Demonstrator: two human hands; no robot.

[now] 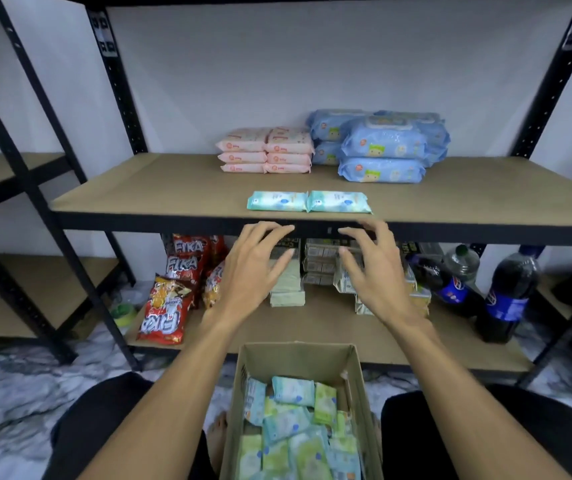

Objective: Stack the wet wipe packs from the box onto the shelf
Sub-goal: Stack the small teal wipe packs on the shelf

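Two teal wet wipe packs lie side by side near the shelf's front edge: the left pack and the right pack. The brown shelf board also carries stacks of pink packs and blue packs further back. Just below the shelf edge my left hand and my right hand hover with fingers spread, holding nothing. A cardboard box between my knees holds several teal and green wipe packs.
The lower shelf holds red snack bags, stacked cartons and dark soda bottles. Black uprights frame the rack. Another rack stands at the left. The floor is marbled.
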